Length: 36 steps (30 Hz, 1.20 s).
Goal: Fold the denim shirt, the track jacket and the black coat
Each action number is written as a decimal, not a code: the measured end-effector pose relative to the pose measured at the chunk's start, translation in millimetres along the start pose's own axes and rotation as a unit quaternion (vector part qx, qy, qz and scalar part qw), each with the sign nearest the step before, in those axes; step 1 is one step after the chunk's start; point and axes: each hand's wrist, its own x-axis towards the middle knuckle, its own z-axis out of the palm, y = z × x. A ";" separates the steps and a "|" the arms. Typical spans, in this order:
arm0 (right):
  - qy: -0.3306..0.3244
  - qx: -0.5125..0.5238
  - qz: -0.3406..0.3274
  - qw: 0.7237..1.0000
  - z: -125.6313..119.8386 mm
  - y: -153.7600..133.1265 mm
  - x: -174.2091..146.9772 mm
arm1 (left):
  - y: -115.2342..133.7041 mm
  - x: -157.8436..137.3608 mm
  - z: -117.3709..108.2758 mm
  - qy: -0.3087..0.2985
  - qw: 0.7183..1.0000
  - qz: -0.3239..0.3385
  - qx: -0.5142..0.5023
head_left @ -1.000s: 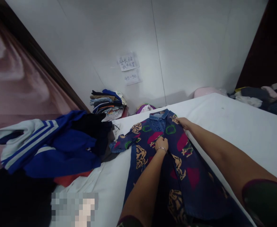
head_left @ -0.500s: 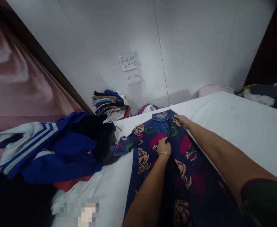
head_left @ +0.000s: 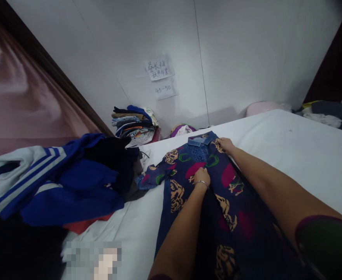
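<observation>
A long dark-blue dress (head_left: 192, 155) with a denim collar and red, green and tan patterns lies spread on the white-covered table. Its collar points to the far edge, and one short sleeve stretches out to the left. My left hand (head_left: 202, 177), with a bracelet at the wrist, is closed on the cloth at the middle of the chest. At the right shoulder my right hand (head_left: 225, 145) pinches the fabric. The lower part of the dress runs under my forearms and out of the frame.
Blue-and-white striped clothing (head_left: 57, 190) is heaped with dark garments on the left. A folded clothes stack (head_left: 135, 124) stands by the wall, below handwritten paper signs (head_left: 160, 74). More clothes (head_left: 328, 112) lie beyond the white table's (head_left: 305, 155) far right edge. A pink curtain (head_left: 21, 101) hangs at left.
My left hand's fingers have curled in more tightly on the chest cloth. My right hand stays at the shoulder. The view has shifted slightly.
</observation>
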 end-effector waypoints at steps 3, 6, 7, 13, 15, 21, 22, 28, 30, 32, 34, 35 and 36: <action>0.011 -0.095 -0.024 0.995 3.5 2.9 3.7 | 5.9 -6.4 0.9 -0.006 1.000 -0.002 0.024; 0.016 -0.196 -0.042 0.980 4.0 2.7 6.1 | 8.6 -8.2 -2.4 -0.013 0.999 -0.001 0.037; 0.016 -0.227 -0.047 0.973 3.8 2.6 5.7 | 8.8 -8.4 -4.8 -0.014 0.999 -0.001 0.040; 0.020 -0.354 -0.080 0.931 3.1 6.6 -3.5 | 9.9 -23.1 -7.3 0.123 0.967 0.194 0.111; 0.020 -0.375 -0.090 0.923 1.1 6.7 -6.6 | 7.9 -32.9 4.4 0.105 0.945 0.280 0.136; 0.034 -0.396 -0.169 0.902 -9.3 -5.0 -17.3 | -5.9 -47.8 38.8 0.017 0.954 0.264 0.140; 0.035 -0.403 -0.207 0.891 -9.0 -5.7 -19.6 | -6.9 -47.7 40.4 0.018 0.955 0.261 0.138; -0.142 -0.483 -0.278 0.818 12.7 13.6 -25.3 | -4.4 -46.0 39.4 0.015 0.959 0.251 0.126; -0.162 -0.486 -0.260 0.818 19.0 19.5 -23.8 | -3.4 -46.4 38.8 0.010 0.960 0.250 0.124; -0.163 -0.484 -0.254 0.821 21.5 20.1 -22.9 | -3.1 -46.7 38.2 0.008 0.961 0.249 0.123; -0.165 -0.482 -0.244 0.825 21.1 16.3 -24.8 | -3.2 -46.6 37.7 0.006 0.961 0.248 0.124; -0.163 -0.482 -0.237 0.828 20.4 13.5 -27.3 | -3.3 -46.4 37.5 0.004 0.961 0.247 0.126; -0.160 -0.481 -0.230 0.831 19.5 10.6 -31.1 | -3.3 -46.1 37.3 0.003 0.960 0.248 0.127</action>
